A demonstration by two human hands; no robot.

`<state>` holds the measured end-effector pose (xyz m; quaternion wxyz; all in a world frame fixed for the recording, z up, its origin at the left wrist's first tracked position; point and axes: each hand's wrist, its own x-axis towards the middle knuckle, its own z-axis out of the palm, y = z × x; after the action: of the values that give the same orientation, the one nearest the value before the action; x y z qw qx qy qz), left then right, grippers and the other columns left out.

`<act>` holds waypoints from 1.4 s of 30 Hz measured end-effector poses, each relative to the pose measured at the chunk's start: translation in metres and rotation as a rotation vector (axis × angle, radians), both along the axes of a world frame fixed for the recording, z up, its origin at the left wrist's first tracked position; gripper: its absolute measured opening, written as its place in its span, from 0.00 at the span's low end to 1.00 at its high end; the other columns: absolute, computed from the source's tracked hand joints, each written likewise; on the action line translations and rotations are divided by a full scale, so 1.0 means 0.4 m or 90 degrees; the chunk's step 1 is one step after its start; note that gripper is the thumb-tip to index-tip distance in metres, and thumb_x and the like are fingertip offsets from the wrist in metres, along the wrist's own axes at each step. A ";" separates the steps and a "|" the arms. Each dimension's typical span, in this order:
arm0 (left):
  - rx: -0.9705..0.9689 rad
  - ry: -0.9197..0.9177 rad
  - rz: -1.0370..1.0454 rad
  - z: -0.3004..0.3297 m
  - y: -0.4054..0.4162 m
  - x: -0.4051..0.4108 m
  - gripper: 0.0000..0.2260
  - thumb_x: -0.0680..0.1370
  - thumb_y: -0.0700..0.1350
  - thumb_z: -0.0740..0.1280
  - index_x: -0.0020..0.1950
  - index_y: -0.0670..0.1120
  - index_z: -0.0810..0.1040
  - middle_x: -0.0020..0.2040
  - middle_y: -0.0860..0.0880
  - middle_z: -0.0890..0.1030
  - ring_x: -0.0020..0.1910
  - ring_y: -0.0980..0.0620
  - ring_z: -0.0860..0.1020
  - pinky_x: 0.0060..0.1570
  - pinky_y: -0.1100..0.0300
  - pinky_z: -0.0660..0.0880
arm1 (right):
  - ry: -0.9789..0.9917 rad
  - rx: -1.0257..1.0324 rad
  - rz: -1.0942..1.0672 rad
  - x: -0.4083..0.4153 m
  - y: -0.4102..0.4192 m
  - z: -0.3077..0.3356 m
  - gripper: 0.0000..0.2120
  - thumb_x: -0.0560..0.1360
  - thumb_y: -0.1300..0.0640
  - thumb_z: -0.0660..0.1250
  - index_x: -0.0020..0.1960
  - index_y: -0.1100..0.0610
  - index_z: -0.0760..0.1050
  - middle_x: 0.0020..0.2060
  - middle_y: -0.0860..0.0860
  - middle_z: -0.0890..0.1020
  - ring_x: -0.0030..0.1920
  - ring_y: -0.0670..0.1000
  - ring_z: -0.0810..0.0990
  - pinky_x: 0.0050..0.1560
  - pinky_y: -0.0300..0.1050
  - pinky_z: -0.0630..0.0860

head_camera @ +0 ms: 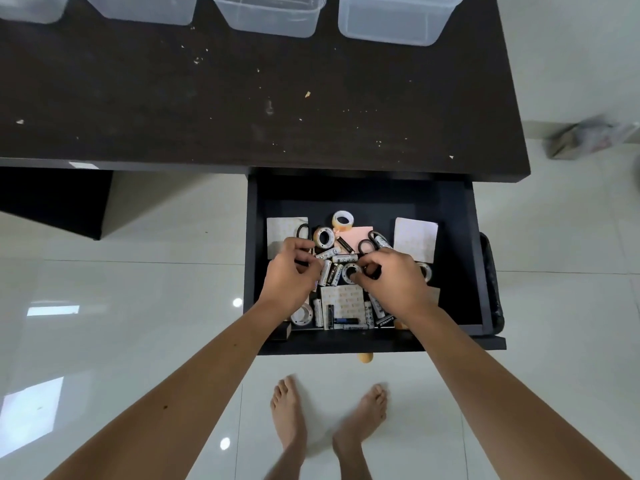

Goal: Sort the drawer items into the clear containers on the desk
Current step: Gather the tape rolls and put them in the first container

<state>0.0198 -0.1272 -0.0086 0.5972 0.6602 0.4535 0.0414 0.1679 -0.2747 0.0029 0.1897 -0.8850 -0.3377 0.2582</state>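
fingers of both hands curl into the drawer (450,216) clutter — batteries (330,271), tape rolls (325,237); grip unclear.

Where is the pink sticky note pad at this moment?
In the head view, the pink sticky note pad lies in the open drawer, toward its back, just below the upright tape roll.

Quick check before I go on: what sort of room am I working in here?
Probably a home room or home office: a dark desk with an open drawer of batteries and tape rolls, glossy white floor tiles, and bare feet.
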 end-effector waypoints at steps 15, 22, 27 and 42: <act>0.148 0.055 0.084 0.000 0.010 0.071 0.13 0.80 0.51 0.74 0.63 0.48 0.84 0.37 0.52 0.85 0.37 0.51 0.86 0.45 0.46 0.86 | 0.229 0.155 -0.109 0.031 -0.026 0.029 0.10 0.77 0.56 0.78 0.52 0.42 0.83 0.43 0.44 0.87 0.43 0.44 0.87 0.50 0.42 0.83; 0.213 0.061 0.085 0.009 0.007 0.062 0.05 0.80 0.47 0.74 0.53 0.49 0.86 0.46 0.53 0.85 0.40 0.54 0.84 0.47 0.51 0.85 | 0.242 0.197 -0.145 0.055 0.019 0.037 0.05 0.78 0.55 0.77 0.51 0.46 0.85 0.44 0.45 0.87 0.44 0.50 0.88 0.54 0.51 0.85; 0.090 0.014 0.164 0.010 0.026 0.054 0.04 0.79 0.47 0.75 0.52 0.49 0.83 0.46 0.53 0.86 0.46 0.53 0.86 0.51 0.49 0.86 | 0.241 0.199 -0.145 0.087 0.101 0.029 0.10 0.79 0.55 0.75 0.60 0.47 0.85 0.46 0.46 0.86 0.47 0.51 0.87 0.56 0.53 0.85; -0.134 -0.112 0.156 -0.006 0.032 0.028 0.13 0.86 0.38 0.66 0.64 0.51 0.83 0.54 0.43 0.84 0.51 0.46 0.88 0.55 0.58 0.84 | 0.119 0.117 -0.085 0.111 0.178 -0.023 0.07 0.78 0.54 0.76 0.55 0.51 0.87 0.50 0.51 0.81 0.49 0.51 0.84 0.55 0.44 0.81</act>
<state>0.0312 -0.1142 -0.0111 0.6907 0.5279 0.4784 0.1240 0.2124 -0.2034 -0.0061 0.3171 -0.8566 -0.2808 0.2947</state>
